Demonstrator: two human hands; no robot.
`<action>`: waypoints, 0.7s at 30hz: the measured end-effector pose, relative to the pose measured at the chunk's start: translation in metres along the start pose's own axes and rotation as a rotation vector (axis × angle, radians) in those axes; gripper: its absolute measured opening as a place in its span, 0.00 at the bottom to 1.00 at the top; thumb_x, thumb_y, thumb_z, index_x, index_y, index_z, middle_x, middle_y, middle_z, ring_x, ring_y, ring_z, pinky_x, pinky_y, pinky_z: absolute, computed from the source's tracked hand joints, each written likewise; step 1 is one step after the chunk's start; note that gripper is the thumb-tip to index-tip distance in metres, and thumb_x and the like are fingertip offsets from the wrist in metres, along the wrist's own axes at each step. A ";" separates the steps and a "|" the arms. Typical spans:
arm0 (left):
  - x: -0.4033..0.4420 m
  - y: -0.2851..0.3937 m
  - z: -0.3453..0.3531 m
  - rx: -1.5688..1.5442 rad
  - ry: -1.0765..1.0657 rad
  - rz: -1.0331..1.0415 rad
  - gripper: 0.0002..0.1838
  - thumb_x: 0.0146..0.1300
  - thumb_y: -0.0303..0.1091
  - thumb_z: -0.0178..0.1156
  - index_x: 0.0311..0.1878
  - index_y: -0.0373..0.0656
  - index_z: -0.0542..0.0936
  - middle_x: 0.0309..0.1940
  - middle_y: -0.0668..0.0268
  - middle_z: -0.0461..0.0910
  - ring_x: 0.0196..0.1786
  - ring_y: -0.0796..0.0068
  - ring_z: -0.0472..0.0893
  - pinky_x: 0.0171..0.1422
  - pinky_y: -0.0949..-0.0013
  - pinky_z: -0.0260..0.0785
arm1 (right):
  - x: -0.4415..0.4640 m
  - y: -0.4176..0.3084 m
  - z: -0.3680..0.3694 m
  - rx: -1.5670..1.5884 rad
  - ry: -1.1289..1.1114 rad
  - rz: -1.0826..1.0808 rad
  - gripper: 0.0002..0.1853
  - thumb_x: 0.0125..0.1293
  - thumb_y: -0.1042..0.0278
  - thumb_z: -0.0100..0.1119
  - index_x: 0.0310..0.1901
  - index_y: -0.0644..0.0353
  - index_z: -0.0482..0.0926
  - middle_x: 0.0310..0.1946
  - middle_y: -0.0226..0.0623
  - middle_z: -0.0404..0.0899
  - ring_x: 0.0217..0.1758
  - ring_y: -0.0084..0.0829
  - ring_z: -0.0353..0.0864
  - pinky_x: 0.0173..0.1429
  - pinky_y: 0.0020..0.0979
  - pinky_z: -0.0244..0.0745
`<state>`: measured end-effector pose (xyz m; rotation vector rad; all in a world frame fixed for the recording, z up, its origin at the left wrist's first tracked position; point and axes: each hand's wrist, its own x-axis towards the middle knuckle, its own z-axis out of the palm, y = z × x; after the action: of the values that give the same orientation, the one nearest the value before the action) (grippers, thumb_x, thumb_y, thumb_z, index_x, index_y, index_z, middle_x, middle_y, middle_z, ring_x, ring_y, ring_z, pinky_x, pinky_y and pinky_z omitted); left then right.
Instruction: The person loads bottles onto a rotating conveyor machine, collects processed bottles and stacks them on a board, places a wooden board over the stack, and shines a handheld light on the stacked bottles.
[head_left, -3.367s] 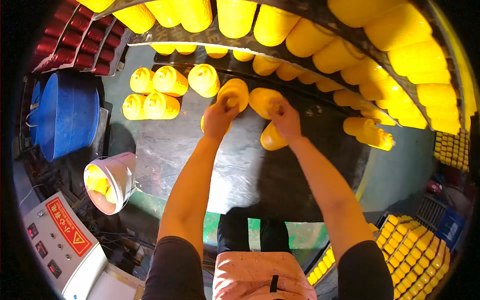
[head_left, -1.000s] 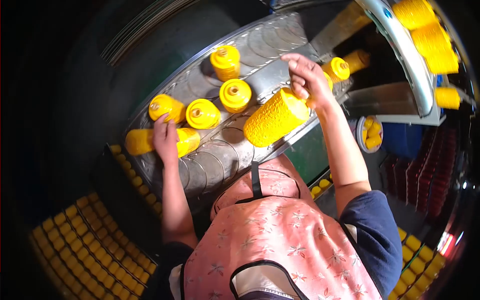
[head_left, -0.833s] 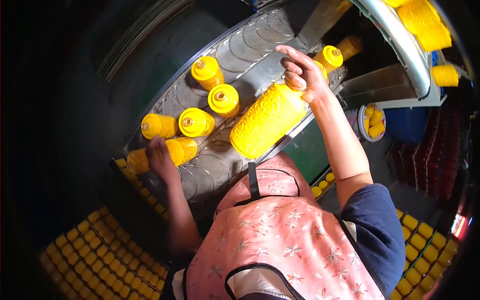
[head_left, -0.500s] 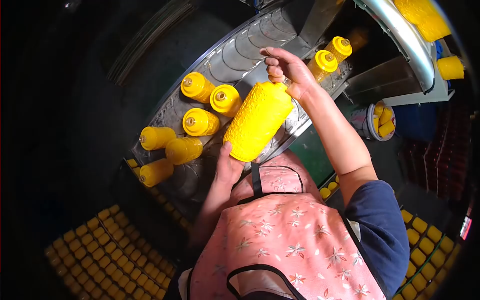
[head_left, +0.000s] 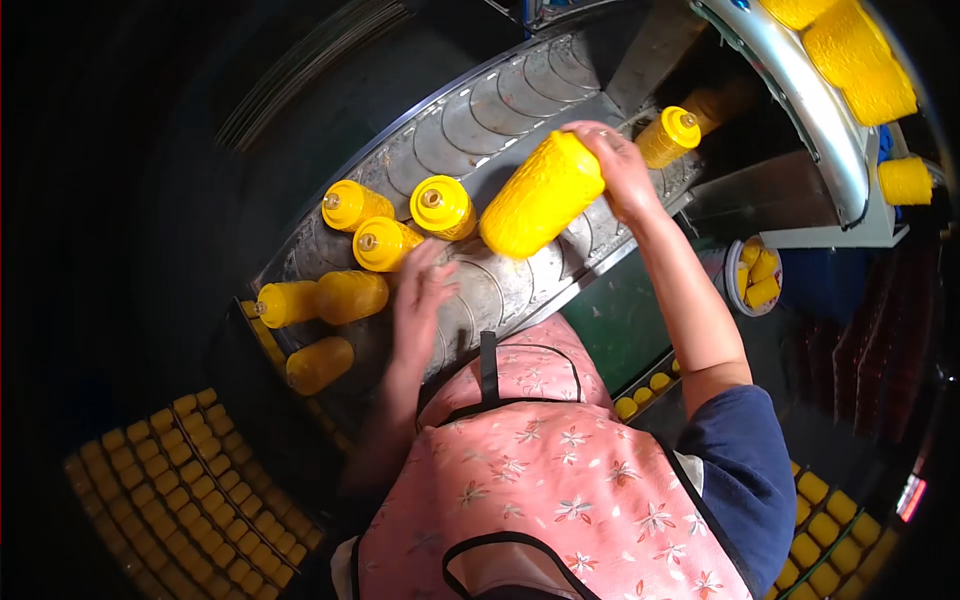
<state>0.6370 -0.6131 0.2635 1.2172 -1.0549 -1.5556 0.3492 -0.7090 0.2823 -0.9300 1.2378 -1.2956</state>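
A large yellow yarn cone (head_left: 540,195) is held tilted above the metal trough by my right hand (head_left: 622,170), which is closed around its upper right end. My left hand (head_left: 420,290) is off that cone, its fingers apart and slightly blurred. It is right beside a standing yarn cone (head_left: 383,244); whether they touch, I cannot tell. Around it in the trough are another upright yarn cone (head_left: 442,207), a tilted cone (head_left: 357,205) and several more in shadow at the left. One single cone (head_left: 668,138) stands past my right hand.
The curved metal trough (head_left: 470,125) runs in front of me with circular marks on its surface. A rounded metal machine part (head_left: 800,90) rises at the right with yellow cones beside it. A white bucket (head_left: 735,275) holds yellow pieces. Rows of yellow cones (head_left: 190,490) fill the lower left.
My left hand has let go of the large cone and moved left toward the standing cones. My right hand has closed on the cone's upper end, and the cone has shifted up and right.
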 end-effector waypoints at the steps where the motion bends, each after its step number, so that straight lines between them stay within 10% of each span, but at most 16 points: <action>1: 0.001 0.004 -0.019 0.001 0.014 0.006 0.21 0.72 0.37 0.46 0.63 0.39 0.64 0.60 0.58 0.68 0.57 0.64 0.74 0.55 0.62 0.71 | 0.008 0.000 -0.005 -0.149 0.117 -0.058 0.13 0.66 0.65 0.56 0.45 0.66 0.79 0.42 0.35 0.81 0.44 0.22 0.78 0.52 0.25 0.72; 8: 0.009 -0.027 -0.068 0.408 0.188 0.125 0.21 0.64 0.28 0.57 0.60 0.37 0.67 0.56 0.60 0.73 0.55 0.72 0.75 0.54 0.72 0.69 | 0.117 0.107 -0.062 -0.868 0.433 -0.552 0.11 0.56 0.63 0.65 0.41 0.53 0.85 0.38 0.43 0.77 0.48 0.41 0.73 0.57 0.36 0.67; 15: 0.088 -0.057 -0.025 0.932 0.157 0.293 0.29 0.60 0.37 0.61 0.63 0.41 0.65 0.62 0.50 0.64 0.59 0.49 0.70 0.65 0.56 0.60 | 0.109 0.109 -0.065 -0.822 0.385 -0.069 0.30 0.56 0.55 0.67 0.55 0.68 0.73 0.55 0.49 0.73 0.57 0.38 0.74 0.58 0.33 0.69; 18: 0.111 -0.048 -0.027 0.977 -0.013 0.147 0.29 0.60 0.39 0.60 0.63 0.44 0.65 0.64 0.51 0.61 0.59 0.49 0.71 0.63 0.56 0.63 | 0.076 0.089 -0.050 -0.933 0.458 -0.399 0.30 0.57 0.59 0.67 0.57 0.66 0.71 0.54 0.47 0.73 0.55 0.36 0.75 0.58 0.32 0.70; 21: 0.122 -0.029 -0.027 0.759 -0.082 0.126 0.23 0.60 0.38 0.60 0.58 0.43 0.72 0.55 0.54 0.71 0.55 0.53 0.75 0.58 0.60 0.68 | 0.026 0.057 -0.014 -0.400 0.033 -0.198 0.27 0.59 0.72 0.65 0.59 0.64 0.68 0.57 0.38 0.71 0.61 0.29 0.70 0.65 0.31 0.64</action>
<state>0.6420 -0.7258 0.2018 1.5382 -1.8337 -1.1336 0.3419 -0.7263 0.2211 -1.3486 1.4918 -1.2398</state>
